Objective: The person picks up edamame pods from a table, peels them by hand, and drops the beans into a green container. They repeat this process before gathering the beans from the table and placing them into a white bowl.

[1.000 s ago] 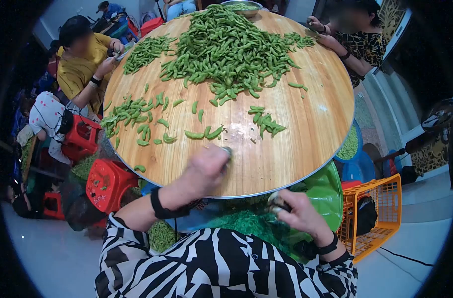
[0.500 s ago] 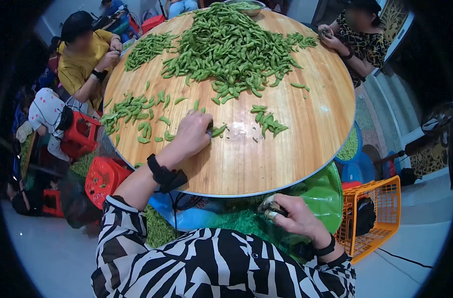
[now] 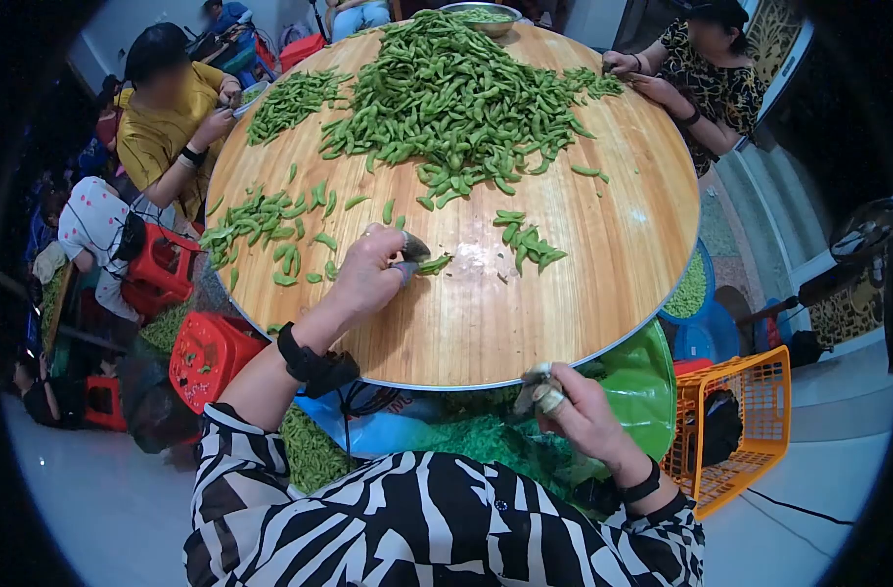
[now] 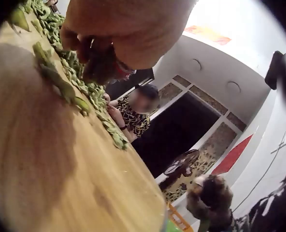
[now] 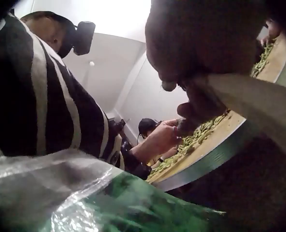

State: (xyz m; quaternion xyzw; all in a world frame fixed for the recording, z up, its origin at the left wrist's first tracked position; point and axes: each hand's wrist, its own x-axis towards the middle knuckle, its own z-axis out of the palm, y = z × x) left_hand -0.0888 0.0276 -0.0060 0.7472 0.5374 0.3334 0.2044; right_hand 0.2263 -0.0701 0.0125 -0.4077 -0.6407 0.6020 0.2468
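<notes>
Over the near left of the round wooden table, my left hand reaches down with dark coverings on thumb and forefinger. These tips stand apart at a few green bean pods. Seen from the left wrist, pods lie on the wood below the hand, its fingers bent above. My right hand hangs just off the table's near edge, above a green plastic bag. Grey coverings sit on its fingertips, with a pale band on one finger. Its fingers are loosely bent, with no pod visible between them.
A large pod heap fills the far middle; smaller groups lie left and right. Two people sit across at either side. A red stool stands left, an orange crate right. Shelled beans fill a blue basin.
My left hand went forward and left from near the table's front edge to the pods, then its thumb and forefinger spread. My right hand rose slightly in the last half second.
</notes>
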